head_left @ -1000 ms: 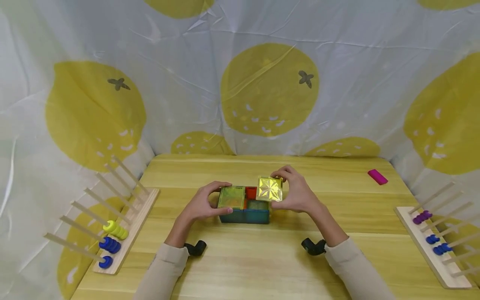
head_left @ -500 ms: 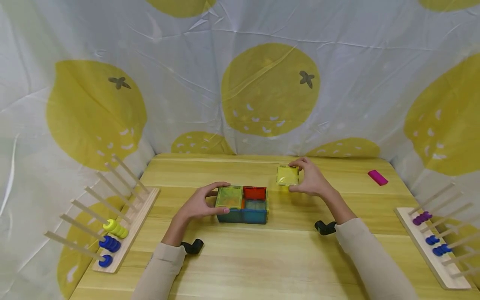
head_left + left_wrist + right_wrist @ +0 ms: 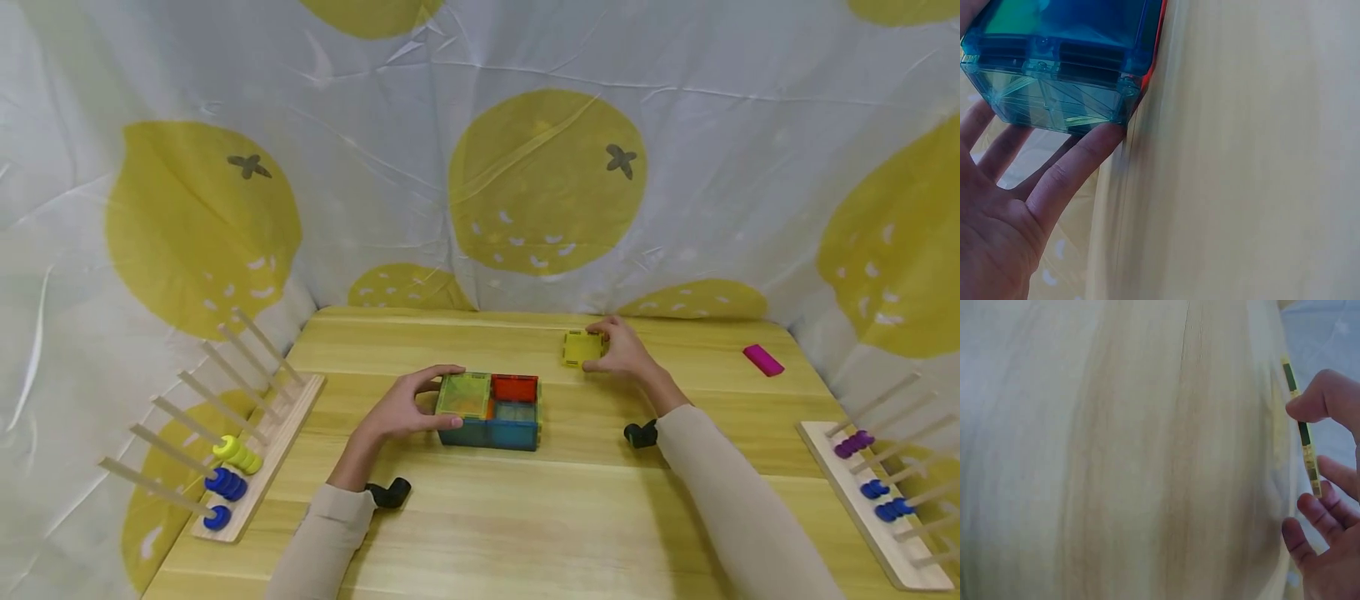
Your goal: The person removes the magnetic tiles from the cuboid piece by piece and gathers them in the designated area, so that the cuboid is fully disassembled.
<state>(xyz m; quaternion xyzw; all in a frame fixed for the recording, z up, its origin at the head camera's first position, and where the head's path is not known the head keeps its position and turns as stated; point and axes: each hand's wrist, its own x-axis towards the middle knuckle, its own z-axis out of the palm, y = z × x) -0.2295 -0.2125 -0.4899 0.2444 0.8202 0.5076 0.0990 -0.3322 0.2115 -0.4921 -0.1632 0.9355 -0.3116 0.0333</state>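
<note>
A box of translucent magnetic tiles point(image 3: 476, 433) stands mid-table, its front blue, with a yellow tile point(image 3: 463, 395) covering the left half of its top. Its right half is uncovered and shows a red wall point(image 3: 515, 388) at the back. My left hand point(image 3: 402, 409) grips the box's left end, thumb at the front and fingers behind; in the left wrist view the hand point(image 3: 1029, 187) holds the blue-green box point(image 3: 1072, 56). Farther back to the right, my right hand point(image 3: 624, 355) pinches a yellow square tile point(image 3: 580, 348) by its edges. The right wrist view shows that tile point(image 3: 1303, 431) edge-on.
Wooden peg racks with coloured rings stand at the left point(image 3: 277, 446) and right point(image 3: 873, 508) sides of the table. A magenta block point(image 3: 763, 360) lies at the back right. A lemon-patterned cloth point(image 3: 405, 167) hangs behind the table.
My right hand has carried the yellow tile away from above the box, to the back right and lower down. The box's right half is now uncovered. My left hand has stayed on the box.
</note>
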